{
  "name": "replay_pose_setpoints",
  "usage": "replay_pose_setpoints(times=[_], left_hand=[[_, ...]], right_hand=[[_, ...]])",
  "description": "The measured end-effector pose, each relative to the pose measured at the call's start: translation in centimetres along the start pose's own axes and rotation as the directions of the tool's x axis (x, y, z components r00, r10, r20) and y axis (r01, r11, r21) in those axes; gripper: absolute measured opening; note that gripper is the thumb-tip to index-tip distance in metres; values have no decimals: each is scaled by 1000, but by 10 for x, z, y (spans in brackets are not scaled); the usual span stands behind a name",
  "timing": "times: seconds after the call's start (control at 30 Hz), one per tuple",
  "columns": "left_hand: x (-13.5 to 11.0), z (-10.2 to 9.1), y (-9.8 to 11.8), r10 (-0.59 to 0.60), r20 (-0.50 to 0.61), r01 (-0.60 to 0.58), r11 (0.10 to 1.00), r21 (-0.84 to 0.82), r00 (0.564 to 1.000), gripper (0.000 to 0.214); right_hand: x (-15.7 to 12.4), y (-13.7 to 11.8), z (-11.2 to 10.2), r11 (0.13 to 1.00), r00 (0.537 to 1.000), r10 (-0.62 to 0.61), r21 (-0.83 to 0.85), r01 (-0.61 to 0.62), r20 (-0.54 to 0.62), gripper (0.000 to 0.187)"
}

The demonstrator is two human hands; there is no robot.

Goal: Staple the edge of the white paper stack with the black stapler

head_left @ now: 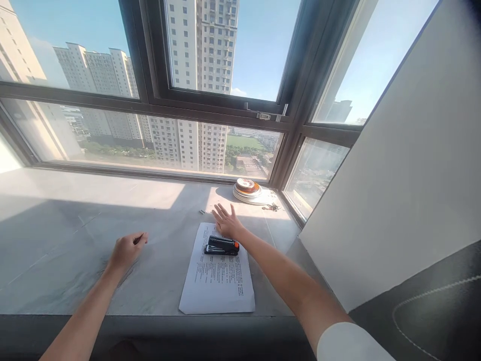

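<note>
My left hand (127,252) is closed in a loose fist over the grey ledge, left of the papers. A dark gap shows between its fingers, and I cannot make out whether anything is inside. My right hand (228,223) has its fingers spread, at the top edge of a stack of printed paper (214,296). On that paper, just below the right hand, lies a black stapler (221,246) with an orange-red spot at its right end. Two small metallic pieces (202,211), perhaps staple strips, lie on the ledge left of my right fingertips.
Coiled white and orange tape or cable rolls (247,190) are stacked near the window corner, with small dark debris (271,207) beside them. Dark window frames (210,114) rise behind the ledge (67,271). A white slanted wall (391,165) bounds the right side.
</note>
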State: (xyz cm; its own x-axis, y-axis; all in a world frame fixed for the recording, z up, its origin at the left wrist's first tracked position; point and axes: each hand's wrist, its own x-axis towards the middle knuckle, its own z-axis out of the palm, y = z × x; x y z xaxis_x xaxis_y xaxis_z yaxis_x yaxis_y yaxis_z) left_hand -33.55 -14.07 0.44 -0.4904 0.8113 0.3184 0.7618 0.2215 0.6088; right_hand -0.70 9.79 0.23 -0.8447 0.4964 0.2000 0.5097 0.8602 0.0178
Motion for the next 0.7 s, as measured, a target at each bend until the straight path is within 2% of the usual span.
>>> replay_pose_setpoints(times=[0.07,0.13,0.2,0.23,0.3,0.33,0.37,0.43,0.5,0.57,0.63,0.7], left_hand=[[1,-1,0,6,11,-6,1000,8,1000,50],[2,-3,-2,22,7,-22,999,26,1000,49],[1,-1,-2,44,-8,-44,998,46,999,48],[0,1,0,51,-36,-50,997,52,998,47],[-7,12,12,81,-102,-78,996,38,991,44],[-12,21,22,109,-119,-107,994,21,987,42],[-17,32,35,160,-96,-161,987,-4,982,39],[-28,58,63,323,92,-319,946,-56,942,34],[-38,84,88,428,225,-429,902,-47,875,43],[-46,105,103,453,300,-475,880,-1,839,49],[-52,119,108,446,329,-488,871,56,832,50],[-56,124,108,438,323,-491,866,99,839,49]], right_hand=[[1,3,-9,997,1000,3,76,-2,-13,67],[-1,7,-22,962,990,107,260,-81,-88,63],[-10,13,-38,844,942,300,503,-189,-150,46],[-18,16,-46,804,933,328,563,-192,-150,44],[-37,19,-60,768,953,257,633,-102,-158,47],[-49,19,-65,740,968,162,672,10,-192,44],[-60,17,-69,714,970,78,692,107,-230,41],[-79,9,-74,689,967,-72,689,225,-244,44],[-91,-1,-73,725,962,-168,635,269,-216,51],[-96,-9,-67,792,957,-210,539,287,-201,56],[-97,-11,-58,844,953,-235,446,299,-193,53],[-96,-6,-50,858,950,-249,413,306,-186,42]])
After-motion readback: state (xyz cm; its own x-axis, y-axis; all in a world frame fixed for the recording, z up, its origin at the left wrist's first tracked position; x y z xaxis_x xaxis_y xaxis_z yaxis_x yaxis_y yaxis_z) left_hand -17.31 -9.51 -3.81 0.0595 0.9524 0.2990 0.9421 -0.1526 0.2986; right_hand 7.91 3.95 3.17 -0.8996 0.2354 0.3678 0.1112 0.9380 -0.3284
